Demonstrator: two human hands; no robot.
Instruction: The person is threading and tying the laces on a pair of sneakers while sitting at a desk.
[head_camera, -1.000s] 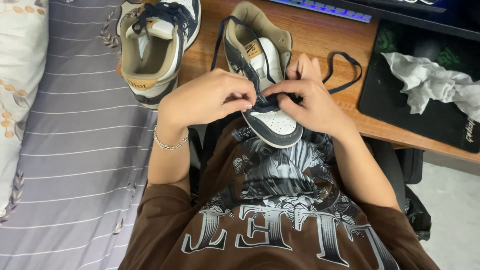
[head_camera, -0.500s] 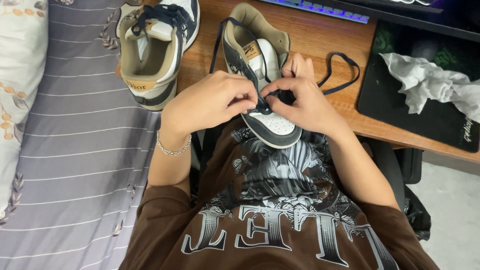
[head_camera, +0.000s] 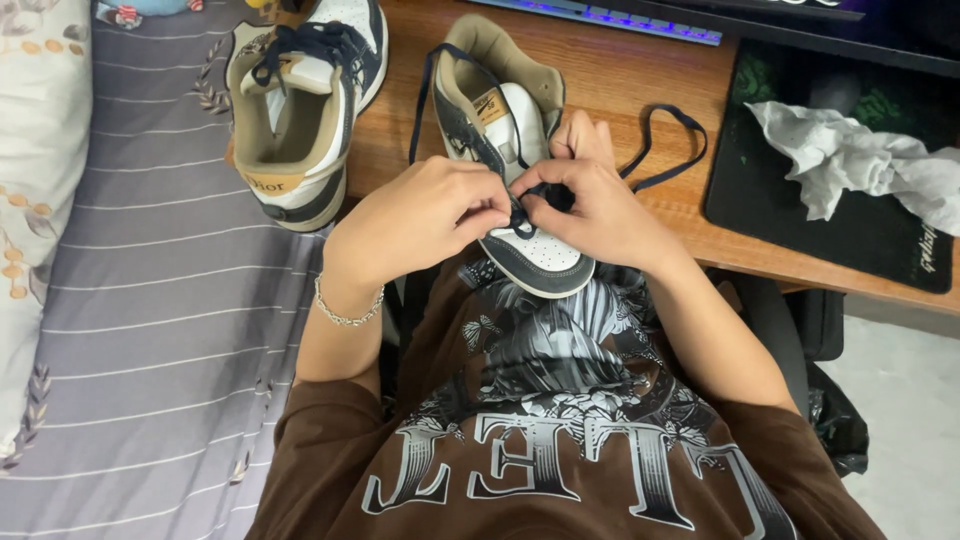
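both hands pinching lace, sneaker

Both forearms come up from the bottom of the view and angle inward, so the hands meet right in the middle, knuckles nearly touching. Left hand is curled palm-down, thumb and forefinger pinched tight at the tips. Right hand mirrors it, fingers bunched and pinching at the same spot, with a couple of fingers poking up behind. Left wrist is bent a little and has a thin silver bracelet on it. Elbows stay tucked near the body.
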